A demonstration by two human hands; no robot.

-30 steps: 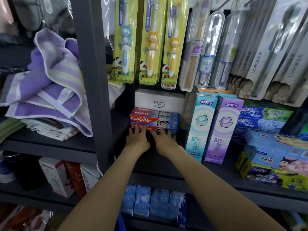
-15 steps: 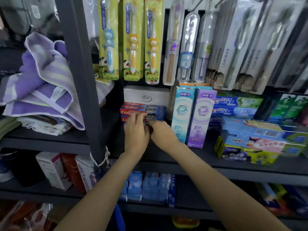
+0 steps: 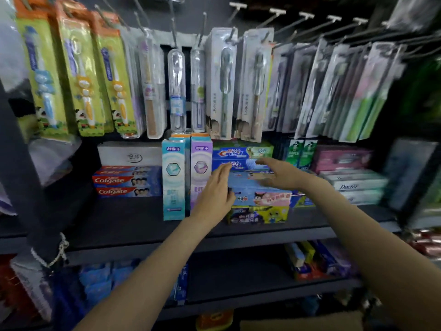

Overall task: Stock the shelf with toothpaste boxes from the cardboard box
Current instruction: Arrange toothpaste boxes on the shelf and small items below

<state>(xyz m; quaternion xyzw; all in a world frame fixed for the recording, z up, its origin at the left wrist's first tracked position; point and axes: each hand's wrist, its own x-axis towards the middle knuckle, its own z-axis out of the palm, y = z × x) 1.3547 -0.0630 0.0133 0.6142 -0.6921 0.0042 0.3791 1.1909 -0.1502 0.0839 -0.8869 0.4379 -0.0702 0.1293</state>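
Both hands have left the Colgate boxes (image 3: 127, 181) and swung over to the right, and the view has swung with them, so the purple towels at the far left are gone from sight. Now the left hand (image 3: 216, 195) hovers in front of the pale blue children's toothpaste box (image 3: 260, 195), fingers stretched forward and a little apart, holding nothing; whether the thumb touches the box's left end I cannot tell. At about three o'clock from it the right hand (image 3: 280, 174) reaches in flat over the top of the same stack, fingers straight and spread, pointing toward nine o'clock, also with nothing in it. That blue box lies between the two hands, just under the right palm, resting on a yellow and dark box (image 3: 259, 215). Behind, at twelve o'clock from the hands, lie two Crest boxes (image 3: 241, 157). At nine o'clock from the left hand stand two upright boxes, one teal (image 3: 173, 180) and one lilac (image 3: 200, 163), and beyond them the red Colgate stack sits under a white box (image 3: 130, 155). All of it rests on the dark shelf (image 3: 133, 223). Carded toothbrushes (image 3: 83, 75) hang on pegs overhead. Everything is somewhat blurred.
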